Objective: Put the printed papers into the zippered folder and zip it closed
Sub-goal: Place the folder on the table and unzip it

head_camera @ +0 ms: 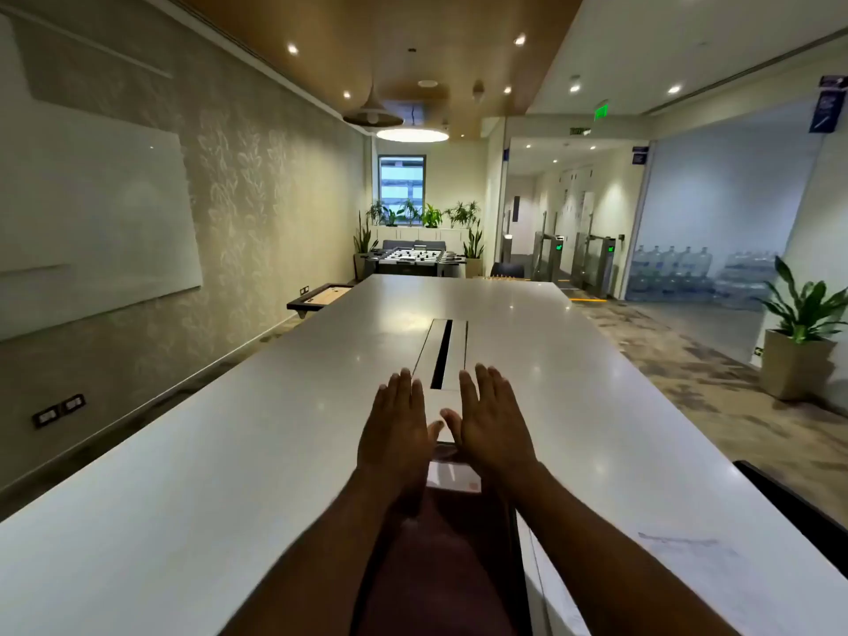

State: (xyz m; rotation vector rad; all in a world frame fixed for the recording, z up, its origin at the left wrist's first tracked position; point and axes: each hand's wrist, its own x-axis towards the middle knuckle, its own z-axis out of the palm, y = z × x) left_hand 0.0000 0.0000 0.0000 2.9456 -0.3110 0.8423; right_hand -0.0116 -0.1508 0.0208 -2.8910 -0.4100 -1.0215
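A long pale surface with a folder and papers on it

We see the glossy white surface run far ahead, with a dark slot set in a panel along its middle. On it, near us, lies a dark maroon zippered folder, a white card at its far end. Just beside it on the right lie the printed papers.

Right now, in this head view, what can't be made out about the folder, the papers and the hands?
- Zippered folder: forearms cover its sides; zipper state unreadable.
- Printed papers: text blurred, cut by the right edge.
- Left hand and right hand: flat, open; contact with the table unclear.
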